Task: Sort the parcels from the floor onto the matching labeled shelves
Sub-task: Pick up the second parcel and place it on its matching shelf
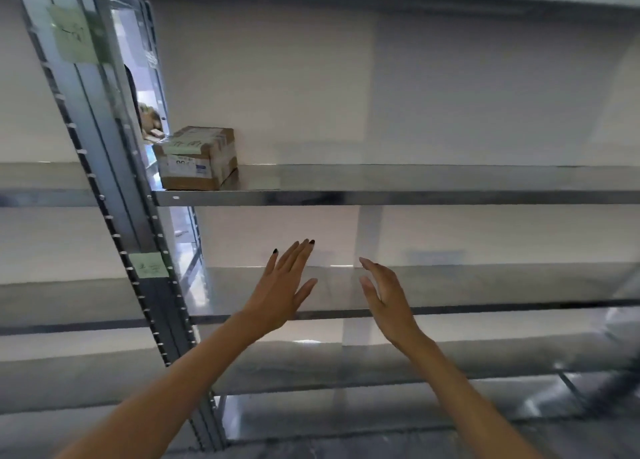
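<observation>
**Hands free at the rack, one parcel shelved**

Both hands were raised in front of the metal rack and held nothing. The left hand (pixel 282 290) was flat, fingers (pixel 298 254) stretched and spread toward the back wall. The right hand (pixel 384 296) was turned edge-on, its fingers loosely curved and parted, thumb apart from them. Neither touched a shelf; both hung in front of the lower shelf (pixel 485 308).

One parcel (pixel 197 159), a small taped cardboard box with a green note on top and a white label on its face, stood on the upper shelf (pixel 415 197) at the far left end, close against the upright post (pixel 114 195). The rest of that shelf was bare. Green labels were stuck on the post: one high up (pixel 74 34), one lower (pixel 149 265). Their writing was too blurred to read.

By the look of it, this was the gap between placements: a box set down, the hands empty. The floor pile was out of view, so how many parcels remained could not be told. The next move would likely call for turning down to the floor, taking another parcel, reading its note and matching it to a post label.
</observation>
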